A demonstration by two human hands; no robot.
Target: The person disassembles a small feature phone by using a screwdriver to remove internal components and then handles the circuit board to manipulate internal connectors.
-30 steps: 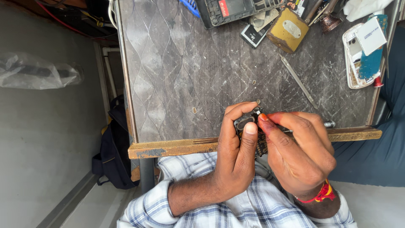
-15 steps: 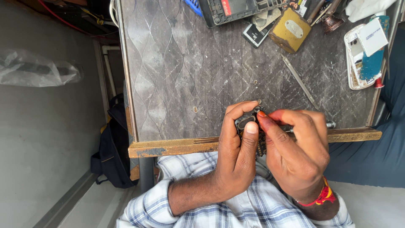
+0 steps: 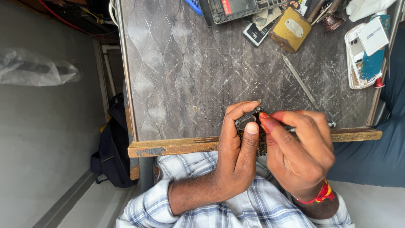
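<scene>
My left hand grips a small dark device, a black part held between thumb and fingers at the near edge of the worn grey table. My right hand, with a red thread band at the wrist, pinches a thin metal tool whose tip meets the device. Most of the device is hidden by my fingers. Both hands rest over the table's wooden front edge.
At the far side lie a black meter-like device, a brass-coloured block, a small dark card, a white phone body with a blue board and a long metal rod. A dark bag leans under the table's left side.
Both hands have stayed at the table's front edge; my right hand's fingers shifted slightly over the device.
</scene>
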